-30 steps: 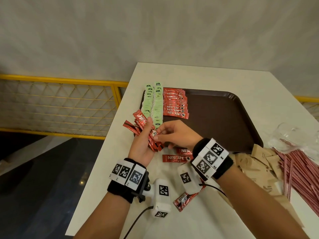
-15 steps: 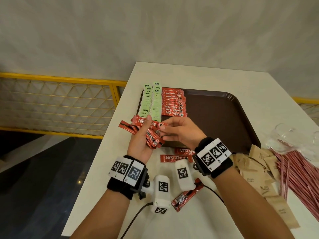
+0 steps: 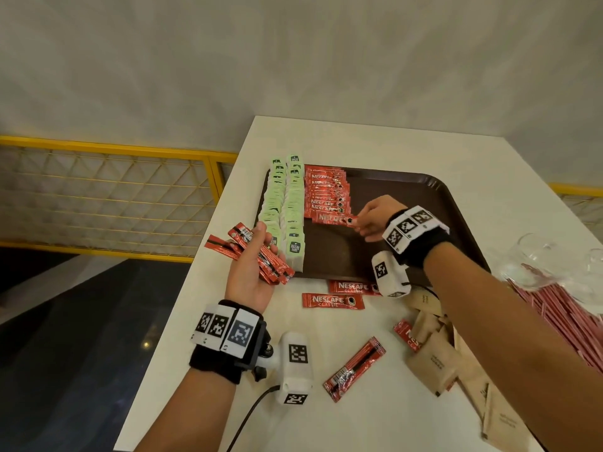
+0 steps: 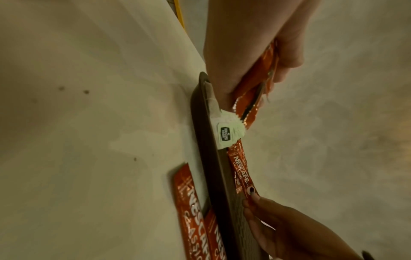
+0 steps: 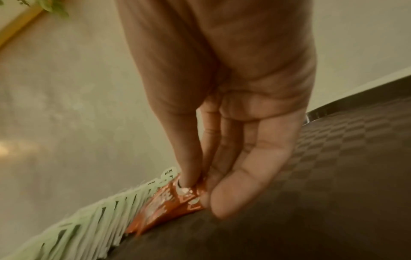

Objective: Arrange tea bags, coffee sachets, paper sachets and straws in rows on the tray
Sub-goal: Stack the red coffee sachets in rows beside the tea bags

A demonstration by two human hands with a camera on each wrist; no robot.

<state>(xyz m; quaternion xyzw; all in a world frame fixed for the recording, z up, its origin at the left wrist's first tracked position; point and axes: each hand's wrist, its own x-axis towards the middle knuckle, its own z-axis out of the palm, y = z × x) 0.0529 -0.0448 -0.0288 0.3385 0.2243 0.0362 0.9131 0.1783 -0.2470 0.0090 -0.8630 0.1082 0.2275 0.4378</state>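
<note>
My right hand (image 3: 375, 216) pinches one coffee sachet (image 3: 334, 219) by its right end, setting it at the near end of the red row (image 3: 326, 194) on the tray (image 3: 408, 203). My left hand (image 3: 251, 272) is curled round a fan of sachets (image 3: 261, 252), hovering over the counter (image 3: 375, 402) at the tray's left near corner.

These sachets look light, thin and slick, so I judge an end pinch works best; a grip mid-body could bend one or nudge the row out of line.

Counting now: two rows of green tea bags (image 3: 287, 207) along the tray's left side, too overlapped to number. The red row has about nine or ten, hard to tell. Four loose coffee sachets lie on the counter near me, one half under the brown paper sachets (image 3: 434, 363). Those sit in a heap at the right, uncounted, and the straws (image 3: 561, 308) lie in a thick pile at the far right. None of either is on the tray yet.
</note>
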